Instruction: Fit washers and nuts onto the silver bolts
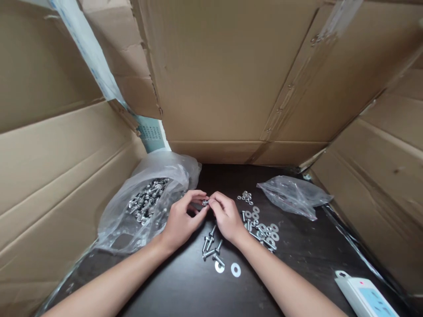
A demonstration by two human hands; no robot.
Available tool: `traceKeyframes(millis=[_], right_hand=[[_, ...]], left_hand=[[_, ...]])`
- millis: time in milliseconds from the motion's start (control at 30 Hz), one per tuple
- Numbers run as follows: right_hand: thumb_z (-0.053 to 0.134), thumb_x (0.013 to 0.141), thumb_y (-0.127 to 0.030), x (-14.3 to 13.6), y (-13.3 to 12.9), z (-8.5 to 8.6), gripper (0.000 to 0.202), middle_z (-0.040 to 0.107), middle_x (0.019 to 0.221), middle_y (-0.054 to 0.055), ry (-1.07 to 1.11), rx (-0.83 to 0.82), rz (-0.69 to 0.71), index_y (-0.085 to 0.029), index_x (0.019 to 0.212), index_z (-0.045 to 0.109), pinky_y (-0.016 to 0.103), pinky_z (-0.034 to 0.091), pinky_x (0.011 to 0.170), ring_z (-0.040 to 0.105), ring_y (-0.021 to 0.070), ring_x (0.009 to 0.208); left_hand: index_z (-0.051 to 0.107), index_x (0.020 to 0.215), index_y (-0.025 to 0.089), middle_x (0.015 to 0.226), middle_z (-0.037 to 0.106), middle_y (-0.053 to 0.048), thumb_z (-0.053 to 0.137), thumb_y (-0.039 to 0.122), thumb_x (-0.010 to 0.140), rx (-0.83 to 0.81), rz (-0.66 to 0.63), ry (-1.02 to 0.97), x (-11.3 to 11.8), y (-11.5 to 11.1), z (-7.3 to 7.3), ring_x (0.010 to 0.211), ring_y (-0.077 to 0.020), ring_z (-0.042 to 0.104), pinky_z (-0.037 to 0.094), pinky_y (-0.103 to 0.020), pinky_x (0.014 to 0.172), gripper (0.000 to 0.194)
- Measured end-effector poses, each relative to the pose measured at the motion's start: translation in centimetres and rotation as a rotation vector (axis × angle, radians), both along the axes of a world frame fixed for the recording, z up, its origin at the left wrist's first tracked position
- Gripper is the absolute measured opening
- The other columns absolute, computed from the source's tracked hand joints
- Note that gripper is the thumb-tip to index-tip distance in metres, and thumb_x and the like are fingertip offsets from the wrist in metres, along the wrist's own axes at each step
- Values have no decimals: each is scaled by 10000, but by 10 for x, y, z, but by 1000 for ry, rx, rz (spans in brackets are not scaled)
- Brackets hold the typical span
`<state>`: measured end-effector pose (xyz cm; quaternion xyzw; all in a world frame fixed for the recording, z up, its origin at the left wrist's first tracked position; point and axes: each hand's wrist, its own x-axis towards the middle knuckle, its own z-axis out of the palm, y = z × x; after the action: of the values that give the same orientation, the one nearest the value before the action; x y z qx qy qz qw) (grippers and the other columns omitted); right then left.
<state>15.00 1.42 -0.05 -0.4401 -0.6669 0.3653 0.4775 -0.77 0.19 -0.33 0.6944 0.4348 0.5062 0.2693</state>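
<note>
My left hand (183, 217) and my right hand (227, 216) meet over the middle of the dark table. Between their fingertips is a small metal bolt (205, 203), largely covered by the fingers. The left thumb and fingers curve around its left end, while the right thumb and forefinger pinch its right end. Whether a nut or washer sits on it is too small to tell. Just below the hands lies a small group of bolts (209, 254). Two flat washers, one (235, 270) bare and another (218, 267) partly under a bolt, lie nearer me.
A clear plastic bag (114, 211) full of bolts lies open at left. Right of my hands are mixed bolts and washers (271, 236), with small nuts (245, 196) behind. Another plastic bag (294, 193) and a white power strip (361, 293) lie farther right. Cardboard walls (231, 88) enclose the table.
</note>
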Motion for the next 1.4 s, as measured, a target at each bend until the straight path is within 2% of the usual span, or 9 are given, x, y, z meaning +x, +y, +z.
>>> traceKeyframes(millis=[167,433,600,967,1233,1400], right_hand=[[501,943,-312,1,1,-1,286,571,711,4,18,-7,8,-209,682,557,286,393,657,535,163,690],[541,888,-313,3,3,-4,168,624,804,25,45,-68,11,-204,779,608,296,437,684,586,179,740],[538,887,-323,3,3,-4,161,619,784,18,37,-76,6,-207,789,592,293,431,667,578,176,717],[468,964,-343,2,2,-1,319,525,674,-8,-19,-20,1,-220,672,505,289,370,638,502,158,665],[530,888,-316,4,2,-4,163,617,775,14,40,-80,22,-217,772,587,286,421,645,555,170,705],[517,915,-323,4,2,-3,212,584,713,3,-6,-64,20,-214,744,579,282,414,648,552,170,703]], left_hand=[[654,1116,210,1016,780,-41,699,204,884,-14,17,-19,1,0,1,858,-167,755,627,-263,726,237],[659,1092,208,997,790,-41,706,184,868,-14,39,16,0,1,2,862,-176,759,612,-266,716,230],[648,1116,208,1013,796,-46,704,181,873,-6,6,20,0,1,0,853,-175,763,611,-259,692,250],[655,1100,207,1018,782,-42,730,194,862,-11,-22,-11,0,1,-1,862,-178,767,638,-269,724,250],[648,1087,202,1009,784,-52,716,212,866,-41,-1,-29,2,0,1,870,-186,771,634,-269,703,232],[646,1085,201,988,783,-48,719,217,861,-40,-7,-25,2,0,1,853,-188,771,635,-271,696,236]])
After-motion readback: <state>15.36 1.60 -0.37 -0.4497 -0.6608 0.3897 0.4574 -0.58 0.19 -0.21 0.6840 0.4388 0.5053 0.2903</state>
